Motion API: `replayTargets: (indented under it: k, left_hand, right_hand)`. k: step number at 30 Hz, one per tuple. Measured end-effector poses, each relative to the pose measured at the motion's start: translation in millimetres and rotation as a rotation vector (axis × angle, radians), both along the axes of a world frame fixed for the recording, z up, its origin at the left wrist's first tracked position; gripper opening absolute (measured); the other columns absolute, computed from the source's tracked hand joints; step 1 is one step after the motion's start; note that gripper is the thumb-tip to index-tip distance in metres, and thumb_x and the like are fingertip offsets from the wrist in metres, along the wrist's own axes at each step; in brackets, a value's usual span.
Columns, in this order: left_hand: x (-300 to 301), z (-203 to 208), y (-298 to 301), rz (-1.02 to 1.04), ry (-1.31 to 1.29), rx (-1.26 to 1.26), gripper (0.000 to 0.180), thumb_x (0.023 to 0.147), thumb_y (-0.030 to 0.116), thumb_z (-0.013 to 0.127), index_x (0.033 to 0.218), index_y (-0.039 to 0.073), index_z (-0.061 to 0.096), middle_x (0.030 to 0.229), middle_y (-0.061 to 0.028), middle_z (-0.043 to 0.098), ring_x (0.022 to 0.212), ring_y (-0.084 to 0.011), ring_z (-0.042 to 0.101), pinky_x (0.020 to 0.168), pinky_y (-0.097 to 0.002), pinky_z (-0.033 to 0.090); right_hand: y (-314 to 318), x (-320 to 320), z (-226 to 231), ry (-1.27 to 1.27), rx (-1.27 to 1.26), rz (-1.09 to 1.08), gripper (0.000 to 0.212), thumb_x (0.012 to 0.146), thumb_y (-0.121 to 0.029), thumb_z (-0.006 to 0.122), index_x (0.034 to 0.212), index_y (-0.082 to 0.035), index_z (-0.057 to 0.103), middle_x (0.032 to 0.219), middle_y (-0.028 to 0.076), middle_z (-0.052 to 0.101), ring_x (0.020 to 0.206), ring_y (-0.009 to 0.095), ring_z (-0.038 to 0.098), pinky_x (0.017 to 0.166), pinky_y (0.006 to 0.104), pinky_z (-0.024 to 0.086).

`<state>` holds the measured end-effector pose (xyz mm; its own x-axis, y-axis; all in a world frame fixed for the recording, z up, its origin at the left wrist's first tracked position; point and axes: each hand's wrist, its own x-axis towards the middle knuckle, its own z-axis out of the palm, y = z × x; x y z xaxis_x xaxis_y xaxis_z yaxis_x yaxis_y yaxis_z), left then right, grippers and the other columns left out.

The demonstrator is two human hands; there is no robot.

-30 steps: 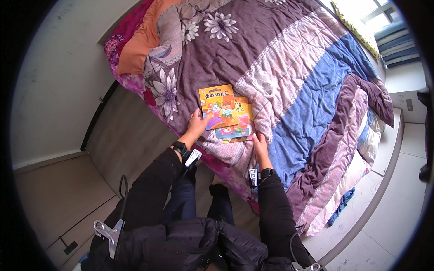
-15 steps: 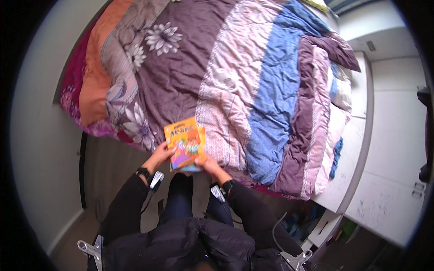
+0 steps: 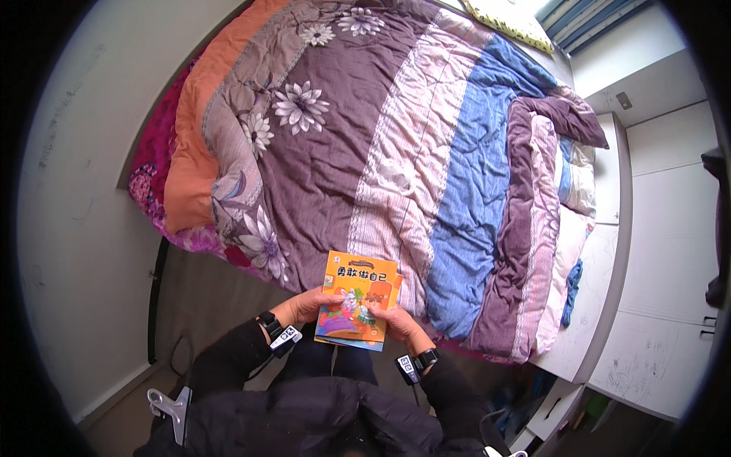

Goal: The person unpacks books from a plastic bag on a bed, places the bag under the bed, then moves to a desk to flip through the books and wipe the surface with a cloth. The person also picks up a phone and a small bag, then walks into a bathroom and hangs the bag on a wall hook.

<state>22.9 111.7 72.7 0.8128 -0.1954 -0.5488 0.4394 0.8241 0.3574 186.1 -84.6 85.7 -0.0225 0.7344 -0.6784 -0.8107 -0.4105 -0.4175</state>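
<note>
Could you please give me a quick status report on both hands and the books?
Left hand gripping stack's left side; right hand gripping right. Stack of books held together, orange cover up. Nothing over the cover but the thumbs.

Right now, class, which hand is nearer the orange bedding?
Left. The left hand, gripping the books, is below and right of the orange bedding; the right hand, on their right edge, is farther right.
</note>
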Motion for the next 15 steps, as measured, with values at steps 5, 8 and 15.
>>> replayTargets:
  k: [5, 8, 15]
  left_hand:
    - [14, 7, 12, 0.267, 0.068, -0.036, 0.048, 0.089, 0.015, 0.063, 0.131, 0.0, 0.047, 0.126, -0.0121, 0.058, 0.113, -0.023, 0.059, 0.099, -0.0365, 0.047]
    - [-7, -1, 13, 0.359, 0.13, -0.003, 0.049, 0.089, 0.016, 0.063, 0.132, -0.001, 0.046, 0.127, -0.0125, 0.058, 0.114, -0.0243, 0.059, 0.1, -0.0382, 0.046]
    - [-85, -13, -25, 0.423, 0.276, -0.037, 0.047, 0.09, 0.013, 0.064, 0.132, 0.002, 0.048, 0.128, -0.0124, 0.057, 0.116, -0.0231, 0.058, 0.101, -0.0389, 0.045]
  right_hand:
    - [63, 72, -52, -0.651, -0.057, 0.313, 0.042, 0.094, -0.036, 0.06, 0.121, -0.004, 0.06, 0.112, 0.002, 0.064, 0.097, 0.012, 0.058, 0.085, 0.0274, 0.046]
    - [120, 134, -105, -1.282, 0.01, 0.056, 0.038, 0.09, -0.03, 0.062, 0.114, -0.001, 0.063, 0.109, 0.014, 0.065, 0.098, 0.026, 0.06, 0.087, 0.0339, 0.047]
    - [193, 215, -170, -1.843, -0.255, 0.145, 0.087, 0.073, -0.037, 0.075, 0.146, -0.019, 0.032, 0.149, 0.032, 0.02, 0.132, 0.046, 0.034, 0.103, 0.0488, 0.038]
